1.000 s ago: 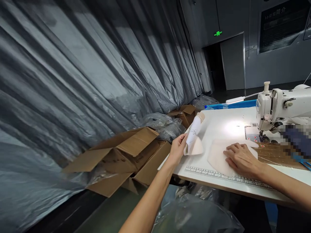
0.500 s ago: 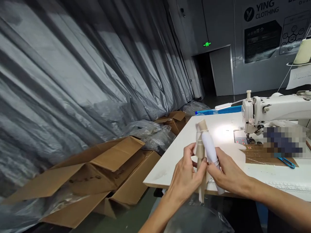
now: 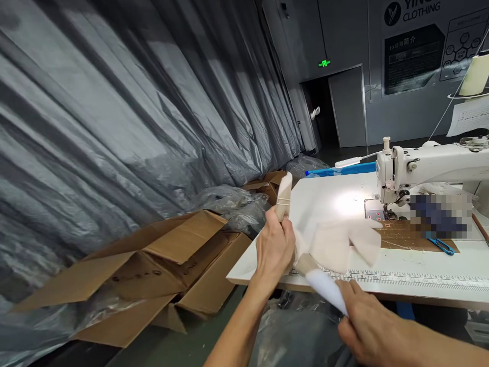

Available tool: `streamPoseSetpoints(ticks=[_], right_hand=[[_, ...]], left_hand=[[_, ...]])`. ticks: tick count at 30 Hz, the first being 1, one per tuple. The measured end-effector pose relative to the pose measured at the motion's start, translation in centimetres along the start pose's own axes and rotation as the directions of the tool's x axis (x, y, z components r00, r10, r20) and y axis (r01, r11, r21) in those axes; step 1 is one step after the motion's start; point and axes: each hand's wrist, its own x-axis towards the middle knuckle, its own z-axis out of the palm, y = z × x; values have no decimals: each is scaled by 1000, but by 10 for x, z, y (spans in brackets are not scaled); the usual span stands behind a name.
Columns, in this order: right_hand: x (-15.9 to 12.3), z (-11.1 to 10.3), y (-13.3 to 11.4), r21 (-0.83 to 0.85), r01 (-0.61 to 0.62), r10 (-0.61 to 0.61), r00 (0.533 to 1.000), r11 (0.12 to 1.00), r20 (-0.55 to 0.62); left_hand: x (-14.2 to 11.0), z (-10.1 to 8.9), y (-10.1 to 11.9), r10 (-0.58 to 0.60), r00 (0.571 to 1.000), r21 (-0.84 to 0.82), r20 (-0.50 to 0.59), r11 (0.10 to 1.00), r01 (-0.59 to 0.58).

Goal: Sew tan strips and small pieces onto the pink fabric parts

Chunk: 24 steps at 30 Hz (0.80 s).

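Note:
My left hand (image 3: 275,244) is closed around a cream fabric roll (image 3: 283,193) with thin bands round its upper part, held upright over the table's left edge. In my right hand (image 3: 367,318), lower and closer to me, is a white roll (image 3: 326,289) with a beige far end; motion blurs it. That beige end comes near the left hand, and I cannot tell if the two rolls touch. Cut pale fabric pieces (image 3: 332,244) lie flat on the white table (image 3: 317,193), just beyond the printed ruler strip (image 3: 367,278).
A white sewing machine (image 3: 431,165) stands at the right, blue thread snips (image 3: 443,246) near it on a brown patch. Open cardboard boxes (image 3: 183,234) and clear plastic bags (image 3: 233,201) fill the left floor. A small blurred white thing (image 3: 315,113) shows before the doorway.
My right hand has left the flat fabric and taken the white roll. The two rolls were side by side; now they are apart, the white one drawn down and right. The view has turned right.

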Motion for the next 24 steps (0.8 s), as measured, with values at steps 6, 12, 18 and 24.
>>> streamPoseSetpoints(ticks=[6, 12, 18, 24], right_hand=[[3, -17, -2, 520, -440, 357, 898, 732, 256], [-6, -32, 10, 810, -431, 342, 889, 397, 306], [-9, -33, 15, 864, -442, 376, 863, 241, 338], [-8, -21, 28, 920, -386, 367, 866, 59, 340]], left_hand=[[19, 9, 0, 50, 993, 178, 108, 982, -69], [28, 62, -30, 127, 910, 225, 396, 947, -230], [15, 61, -38, 416, 909, -51, -12, 908, -416], [-39, 15, 9, 627, 675, -391, -389, 551, -737]])
